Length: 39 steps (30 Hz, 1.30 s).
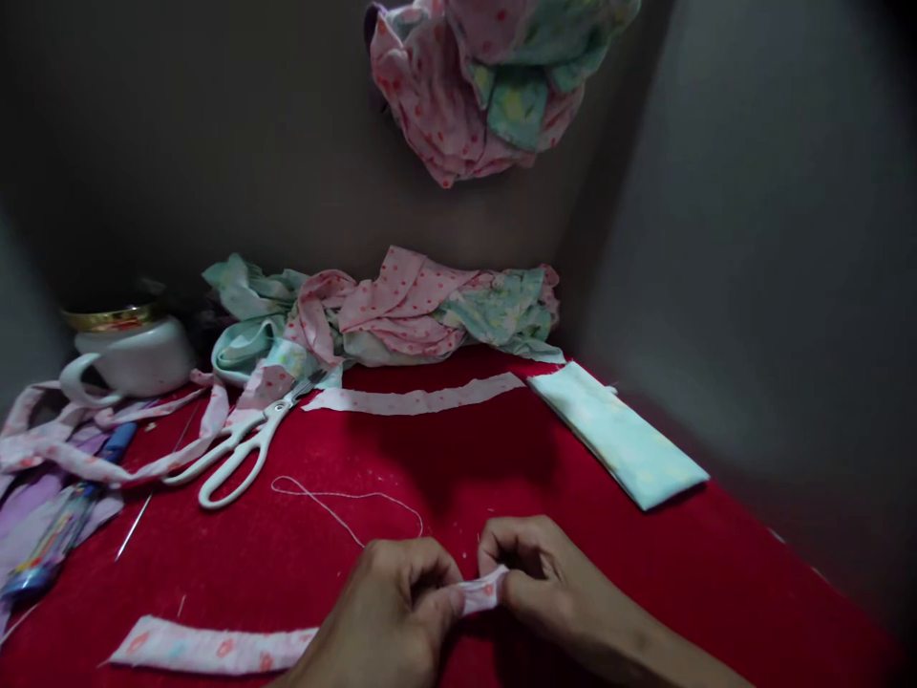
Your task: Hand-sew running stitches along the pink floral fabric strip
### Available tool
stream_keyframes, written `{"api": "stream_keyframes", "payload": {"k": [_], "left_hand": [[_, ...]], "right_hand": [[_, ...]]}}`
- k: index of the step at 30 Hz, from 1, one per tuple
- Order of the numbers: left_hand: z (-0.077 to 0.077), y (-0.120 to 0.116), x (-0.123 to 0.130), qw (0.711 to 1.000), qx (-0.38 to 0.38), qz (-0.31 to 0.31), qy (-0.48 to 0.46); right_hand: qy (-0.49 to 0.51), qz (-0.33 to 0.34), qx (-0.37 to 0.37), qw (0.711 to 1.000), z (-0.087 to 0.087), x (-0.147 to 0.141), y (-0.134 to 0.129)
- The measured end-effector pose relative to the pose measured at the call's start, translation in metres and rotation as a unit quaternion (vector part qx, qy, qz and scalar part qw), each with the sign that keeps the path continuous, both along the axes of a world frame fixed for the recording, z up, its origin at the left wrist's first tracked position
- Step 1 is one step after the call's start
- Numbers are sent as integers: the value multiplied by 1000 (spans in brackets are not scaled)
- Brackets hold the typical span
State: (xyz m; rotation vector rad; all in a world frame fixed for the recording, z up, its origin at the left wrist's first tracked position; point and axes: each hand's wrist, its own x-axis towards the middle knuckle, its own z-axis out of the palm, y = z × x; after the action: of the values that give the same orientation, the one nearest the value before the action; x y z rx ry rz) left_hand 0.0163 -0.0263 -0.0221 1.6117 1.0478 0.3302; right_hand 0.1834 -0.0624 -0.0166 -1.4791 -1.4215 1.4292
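Observation:
Between my hands a pink printed fabric strip (481, 594) is held, a short piece of it showing. My left hand (401, 602) pinches it with thumb and fingers, and the strip's other end comes out to the left, lying on the red cloth (458, 468). My right hand (541, 578) is closed on the strip's right end. A thin pale thread (344, 494) runs in a loop over the red cloth toward my left hand, where I lose sight of it. Any needle in my fingers is too small or hidden to make out.
White-handled scissors (244, 454) lie left of centre. Beyond are a flat pale strip (422, 397), crumpled pink and green fabric (408, 306) and a folded mint fabric piece (620, 435). A white mug (136, 354) stands left. More fabric (458, 105) hangs above. Walls rise behind and right.

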Motion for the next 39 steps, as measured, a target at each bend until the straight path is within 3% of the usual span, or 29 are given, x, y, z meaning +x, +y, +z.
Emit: {"api": "stream_keyframes", "payload": {"k": [5, 10, 14, 23, 32, 39], "left_hand": [[1, -1, -2, 1000, -7, -3, -15], [-1, -1, -5, 997, -30, 37, -59], [-4, 1, -11, 984, -62, 86, -146], [-7, -6, -22, 974, -77, 106, -186], [-2, -10, -23, 986, 13, 79, -145], [-4, -1, -31, 985, 144, -36, -87]], "right_hand": [[0, -25, -41, 999, 1, -3, -2], [-22, -34, -20, 999, 0, -2, -2], [-33, -13, -28, 999, 1, 1, -2], [-58, 18, 7, 998, 4, 3, -4], [-96, 46, 55, 993, 2, 5, -7], [-85, 64, 28, 994, 3, 7, -5]]}}
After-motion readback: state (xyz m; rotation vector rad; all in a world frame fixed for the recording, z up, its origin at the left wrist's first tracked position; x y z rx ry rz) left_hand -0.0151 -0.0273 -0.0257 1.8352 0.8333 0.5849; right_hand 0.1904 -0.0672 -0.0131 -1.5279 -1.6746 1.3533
